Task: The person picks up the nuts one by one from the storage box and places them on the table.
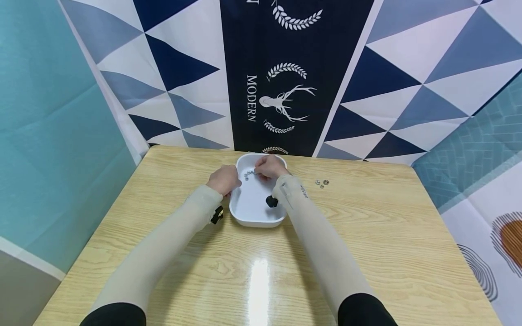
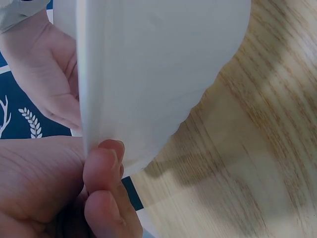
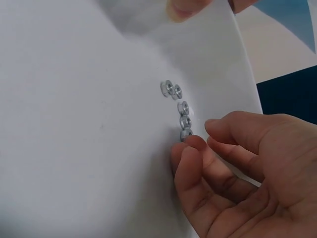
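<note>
A white rectangular tray [image 1: 254, 209] with rounded corners stands on the table. My left hand [image 1: 225, 179] grips its left rim, with the thumb on the inner side and curled fingers [image 2: 102, 171] against the outer wall. Inside the tray, several small silver ring-shaped metal pieces [image 3: 184, 107] lie in a bent row. My right hand [image 3: 237, 173] is at the near end of that row in the right wrist view, its bent fingertips [image 3: 187, 157] beside the last ring and partly covering it. The thumb stands apart from the fingertips, and no piece shows between them.
To the right of the tray, several similar small metal pieces [image 1: 322, 184] lie on the wooden table [image 1: 367, 226]. A patterned curtain [image 1: 285, 54] hangs just behind the table's back edge, close to the tray. A teal cloth [image 1: 61, 113] borders the left side.
</note>
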Demonstrator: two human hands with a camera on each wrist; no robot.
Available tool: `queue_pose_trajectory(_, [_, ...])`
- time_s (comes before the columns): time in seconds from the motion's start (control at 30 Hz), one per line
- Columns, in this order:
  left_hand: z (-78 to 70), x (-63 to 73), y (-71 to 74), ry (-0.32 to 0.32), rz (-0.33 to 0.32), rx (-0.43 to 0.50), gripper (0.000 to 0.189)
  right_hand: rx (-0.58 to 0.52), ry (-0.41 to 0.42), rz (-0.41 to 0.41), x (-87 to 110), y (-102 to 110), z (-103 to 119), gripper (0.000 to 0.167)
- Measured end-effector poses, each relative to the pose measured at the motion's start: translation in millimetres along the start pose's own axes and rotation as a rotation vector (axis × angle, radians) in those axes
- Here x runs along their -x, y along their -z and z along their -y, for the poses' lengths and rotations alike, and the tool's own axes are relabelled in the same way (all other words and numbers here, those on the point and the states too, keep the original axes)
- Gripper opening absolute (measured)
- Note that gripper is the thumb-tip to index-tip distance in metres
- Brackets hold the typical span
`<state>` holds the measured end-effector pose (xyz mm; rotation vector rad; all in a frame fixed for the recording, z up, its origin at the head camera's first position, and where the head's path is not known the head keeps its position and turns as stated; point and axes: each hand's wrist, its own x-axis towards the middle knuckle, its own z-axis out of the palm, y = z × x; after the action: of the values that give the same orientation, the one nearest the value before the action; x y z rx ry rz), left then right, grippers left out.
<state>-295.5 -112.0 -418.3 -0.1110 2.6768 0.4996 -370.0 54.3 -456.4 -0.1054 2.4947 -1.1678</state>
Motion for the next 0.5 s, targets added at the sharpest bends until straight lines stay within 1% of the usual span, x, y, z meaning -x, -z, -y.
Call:
queue_pose_trajectory(0.17, [0.9,-1.2,-0.5,-0.008,-0.005,-0.013,0.026,-0.011,0.006,0.013,0.4,-1.4,-1.2,0.014])
queue_pose_trajectory(0.5, [2.9,-1.8,-1.0,-0.014,-0.015,0.008,0.025,0.054,0.01,0.032,-1.4,-5.1,-3.2,0.011])
